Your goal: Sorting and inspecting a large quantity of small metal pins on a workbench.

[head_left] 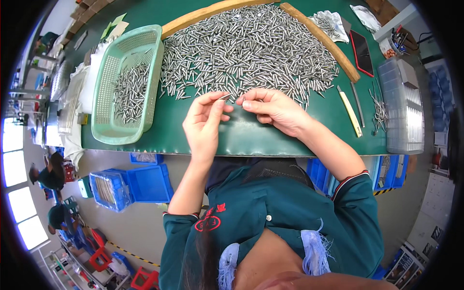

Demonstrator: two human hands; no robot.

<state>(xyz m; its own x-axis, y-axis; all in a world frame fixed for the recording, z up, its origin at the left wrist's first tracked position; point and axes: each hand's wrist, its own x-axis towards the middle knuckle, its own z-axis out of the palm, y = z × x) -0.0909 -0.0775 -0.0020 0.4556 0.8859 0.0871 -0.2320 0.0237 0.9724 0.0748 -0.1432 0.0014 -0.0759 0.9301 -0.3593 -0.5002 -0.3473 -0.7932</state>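
A slim metal pin [224, 96] is held just off the near edge of the pile of pins [246, 53], pinched between thumb and forefinger of the left hand [204, 118]. Beside it, at the same edge of the pile, a small piece [243, 98] is pinched between thumb and forefinger of the right hand [276, 110]; it is mostly covered by the fingers, and its kind cannot be told. The two hands are held close together but apart.

The pile is spread on a green tabletop [270, 140] and is bordered along its far side by one wooden strip [193, 21] and along its right side by another [321, 41]. To the left of the pile, a pale green basket [116, 138] is partly filled with similar pins [130, 92]. To the right of the pile, beyond the second strip, a red-edged phone [361, 53] is laid; nearer than the phone, a yellow cutter [350, 113] is placed right of the pile's near edge.
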